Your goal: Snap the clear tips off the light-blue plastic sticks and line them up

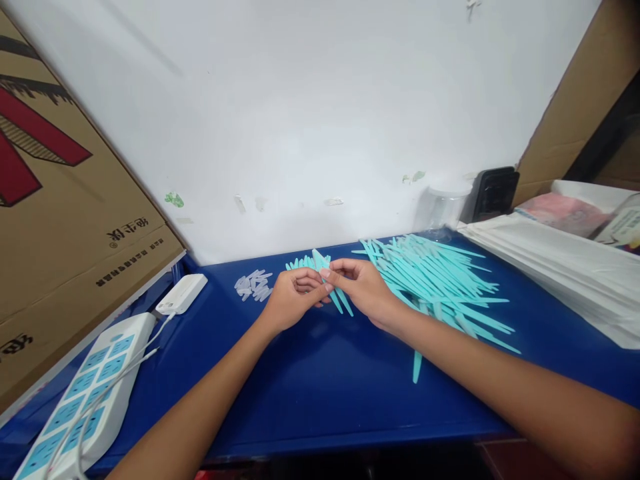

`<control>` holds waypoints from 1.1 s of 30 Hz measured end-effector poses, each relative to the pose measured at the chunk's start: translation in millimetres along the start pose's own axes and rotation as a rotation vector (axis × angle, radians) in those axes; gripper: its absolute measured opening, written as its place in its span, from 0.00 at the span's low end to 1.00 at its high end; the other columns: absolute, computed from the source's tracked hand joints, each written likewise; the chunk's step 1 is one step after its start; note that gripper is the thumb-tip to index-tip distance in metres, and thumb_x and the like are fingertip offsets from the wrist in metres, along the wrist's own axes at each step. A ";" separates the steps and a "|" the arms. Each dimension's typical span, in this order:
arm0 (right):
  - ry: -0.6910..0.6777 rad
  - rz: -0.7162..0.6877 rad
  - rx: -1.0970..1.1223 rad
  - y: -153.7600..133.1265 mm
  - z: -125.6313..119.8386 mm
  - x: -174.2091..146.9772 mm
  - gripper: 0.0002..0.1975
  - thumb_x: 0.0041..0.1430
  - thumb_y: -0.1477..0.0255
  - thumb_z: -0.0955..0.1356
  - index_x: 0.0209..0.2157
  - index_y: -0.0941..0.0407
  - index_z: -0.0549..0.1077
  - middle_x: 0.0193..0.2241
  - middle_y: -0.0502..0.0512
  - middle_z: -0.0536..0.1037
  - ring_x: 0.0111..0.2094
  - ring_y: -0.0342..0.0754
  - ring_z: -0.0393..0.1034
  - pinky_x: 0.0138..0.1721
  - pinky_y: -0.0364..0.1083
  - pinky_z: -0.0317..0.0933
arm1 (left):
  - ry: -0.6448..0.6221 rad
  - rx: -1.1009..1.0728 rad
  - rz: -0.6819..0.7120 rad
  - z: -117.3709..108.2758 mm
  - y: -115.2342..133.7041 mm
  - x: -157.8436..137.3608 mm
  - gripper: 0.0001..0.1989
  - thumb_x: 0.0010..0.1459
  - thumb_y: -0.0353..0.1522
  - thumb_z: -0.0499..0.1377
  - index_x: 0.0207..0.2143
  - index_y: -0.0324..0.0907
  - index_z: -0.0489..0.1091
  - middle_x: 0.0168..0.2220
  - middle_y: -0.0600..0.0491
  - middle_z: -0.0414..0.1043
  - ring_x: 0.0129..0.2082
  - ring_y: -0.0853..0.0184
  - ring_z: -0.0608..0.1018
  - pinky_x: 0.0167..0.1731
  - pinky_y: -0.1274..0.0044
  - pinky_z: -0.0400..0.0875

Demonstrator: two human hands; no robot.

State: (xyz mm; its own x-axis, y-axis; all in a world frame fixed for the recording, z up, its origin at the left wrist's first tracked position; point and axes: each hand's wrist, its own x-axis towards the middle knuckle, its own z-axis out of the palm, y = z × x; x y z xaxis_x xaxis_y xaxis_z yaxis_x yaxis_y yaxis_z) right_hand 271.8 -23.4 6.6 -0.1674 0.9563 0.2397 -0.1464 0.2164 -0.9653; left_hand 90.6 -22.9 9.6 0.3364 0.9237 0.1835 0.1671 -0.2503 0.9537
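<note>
My left hand (296, 297) and my right hand (364, 291) meet over the middle of the blue table, thumbs and fingertips pinched together. Between them is a slim turquoise tapered stick (318, 257), its upper end showing above the fingers. More turquoise tapered ends (345, 303) stick out below; whether these are held or lie on the table, I cannot tell. Just behind my hands lies a small group of turquoise sticks (296, 264). To the left are several small translucent pieces (253, 285). A large heap of turquoise sticks (430, 270) spreads beyond my right hand.
One turquoise stick (417, 367) lies nearer the front, partly under my right forearm. At left are a white power strip (125, 373), a white charger (183, 293) with cables and a cardboard box (75, 220). A clear jar (445, 207) and white packaging (555, 273) stand right.
</note>
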 end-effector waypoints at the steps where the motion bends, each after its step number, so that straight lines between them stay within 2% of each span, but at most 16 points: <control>1: -0.005 0.001 0.002 -1.6 -0.6 0.0 0.20 0.49 0.55 0.78 0.33 0.58 0.79 0.30 0.52 0.78 0.35 0.48 0.70 0.40 0.46 0.63 | 0.034 0.039 0.029 -1.1 0.9 -0.4 0.18 0.54 0.42 0.71 0.37 0.39 0.74 0.30 0.49 0.80 0.31 0.62 0.83 0.30 0.75 0.79; 3: -0.024 0.015 0.000 -4.6 -2.1 0.1 0.20 0.50 0.55 0.78 0.32 0.58 0.79 0.31 0.52 0.78 0.35 0.47 0.70 0.41 0.46 0.63 | 0.102 0.084 0.082 -3.1 3.8 -1.2 0.18 0.54 0.42 0.72 0.39 0.39 0.73 0.29 0.52 0.78 0.29 0.64 0.82 0.30 0.76 0.78; 7: -0.072 0.021 -0.061 -8.2 -5.2 -0.1 0.18 0.52 0.56 0.77 0.32 0.58 0.79 0.31 0.52 0.78 0.36 0.47 0.69 0.40 0.46 0.61 | 0.148 0.025 0.124 -4.9 12.0 -1.9 0.19 0.58 0.45 0.68 0.41 0.39 0.74 0.29 0.52 0.77 0.26 0.66 0.80 0.29 0.74 0.78; 10: -0.112 0.006 -0.150 -8.7 -5.7 -0.3 0.17 0.52 0.56 0.77 0.31 0.57 0.79 0.31 0.51 0.79 0.35 0.47 0.70 0.39 0.46 0.61 | 0.210 0.041 0.133 -5.5 15.5 -0.6 0.19 0.59 0.46 0.67 0.38 0.37 0.76 0.28 0.52 0.77 0.25 0.67 0.78 0.27 0.75 0.78; 15: -0.173 0.048 -0.133 -6.5 -5.8 0.0 0.19 0.50 0.56 0.78 0.31 0.57 0.78 0.29 0.52 0.80 0.33 0.49 0.74 0.38 0.47 0.64 | 0.212 0.008 0.124 -8.0 13.6 2.8 0.19 0.58 0.46 0.68 0.37 0.37 0.78 0.25 0.52 0.76 0.24 0.67 0.78 0.26 0.75 0.79; 22: -0.232 0.011 -0.136 -4.1 -7.1 0.4 0.19 0.53 0.53 0.77 0.32 0.56 0.79 0.31 0.53 0.82 0.34 0.53 0.79 0.38 0.48 0.69 | 0.245 -0.024 0.092 -7.1 13.2 3.5 0.20 0.55 0.47 0.70 0.35 0.37 0.79 0.24 0.52 0.76 0.23 0.67 0.78 0.25 0.75 0.79; 27: -0.255 0.045 -0.184 -3.2 -7.5 0.5 0.19 0.52 0.53 0.77 0.31 0.56 0.81 0.30 0.55 0.83 0.31 0.53 0.80 0.34 0.48 0.70 | 0.286 0.004 0.099 -12.0 9.6 5.8 0.20 0.55 0.46 0.70 0.35 0.37 0.79 0.26 0.51 0.77 0.24 0.67 0.78 0.24 0.77 0.77; 33: -0.292 0.042 -0.288 -5.4 -10.6 -1.1 0.20 0.57 0.52 0.74 0.27 0.56 0.79 0.29 0.57 0.84 0.28 0.52 0.79 0.31 0.47 0.68 | 0.290 0.042 0.110 -20.0 4.6 8.5 0.20 0.57 0.46 0.69 0.35 0.37 0.80 0.27 0.51 0.77 0.25 0.67 0.78 0.25 0.76 0.77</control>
State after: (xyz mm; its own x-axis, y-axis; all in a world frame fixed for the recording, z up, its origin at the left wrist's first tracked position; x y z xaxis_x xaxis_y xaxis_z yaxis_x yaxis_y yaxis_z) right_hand 283.1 -23.6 10.5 -0.4427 0.8787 0.1788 0.1381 0.2638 -0.9546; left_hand 75.7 -10.4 20.3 0.0769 0.9332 0.3510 0.1844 -0.3593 0.9148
